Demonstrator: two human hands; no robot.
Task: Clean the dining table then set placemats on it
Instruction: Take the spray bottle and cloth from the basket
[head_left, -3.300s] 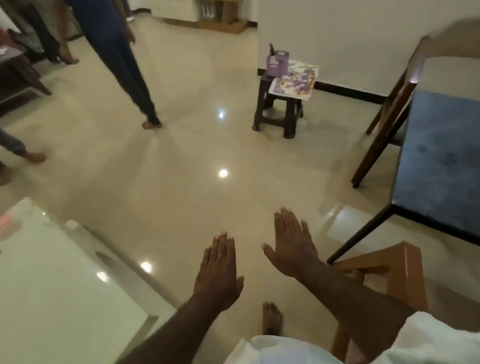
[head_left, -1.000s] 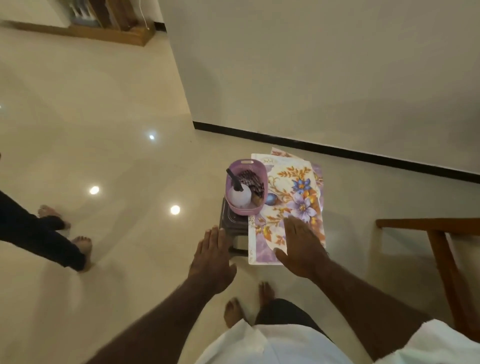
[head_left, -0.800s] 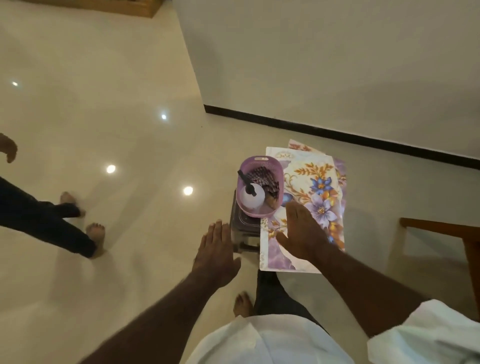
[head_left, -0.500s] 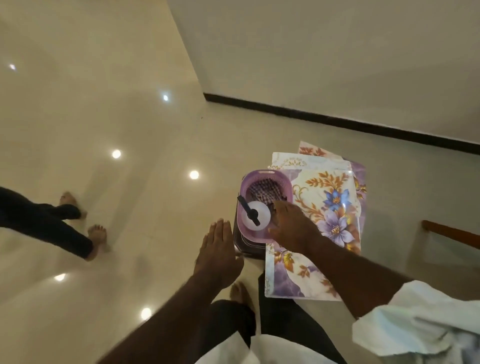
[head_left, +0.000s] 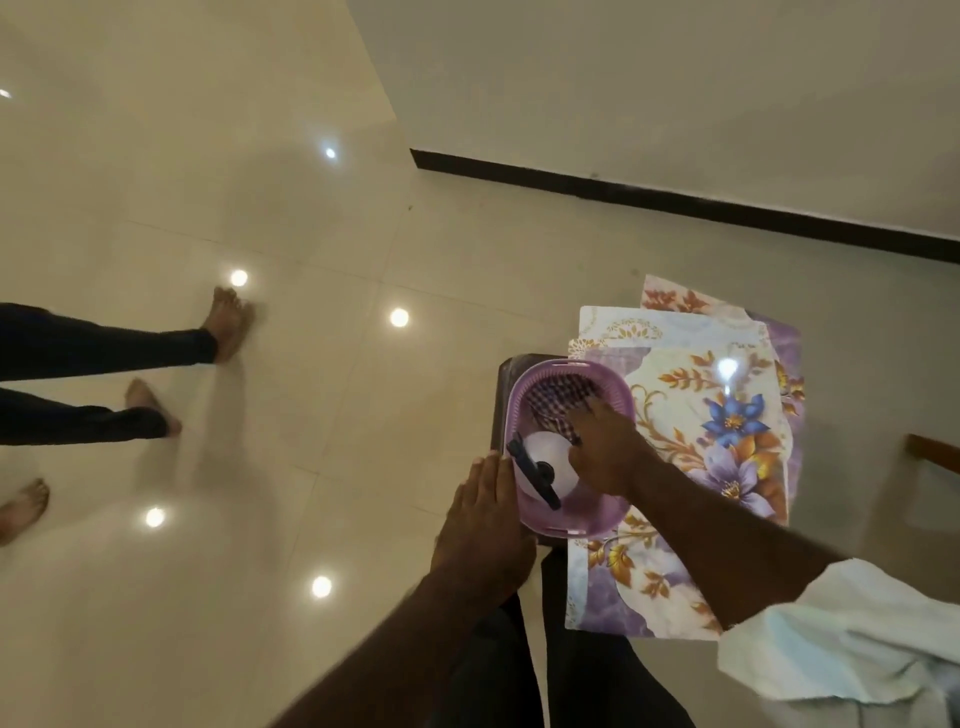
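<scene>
A stack of floral placemats (head_left: 727, 415) lies on a small dark stool (head_left: 501, 384), overhanging its right and near sides. On the stool's left part stands a purple plastic basket (head_left: 571, 519). It holds a checked cloth (head_left: 556, 395) and a white spray bottle (head_left: 545, 457) with a black nozzle. My right hand (head_left: 608, 447) reaches into the basket, fingers stretched onto the cloth and thumb beside the bottle. My left hand (head_left: 483, 525) is flat, fingers straight, at the basket's left rim.
Another person's legs (head_left: 104, 348) and bare feet cross the glossy tiled floor at the left. A wall with a dark baseboard (head_left: 675, 200) runs behind the stool. A wooden chair part (head_left: 932, 452) shows at the right edge.
I walked up to the stool. My right hand slid off the placemats into the basket and has now reached the cloth. My left hand came up to the basket's left rim.
</scene>
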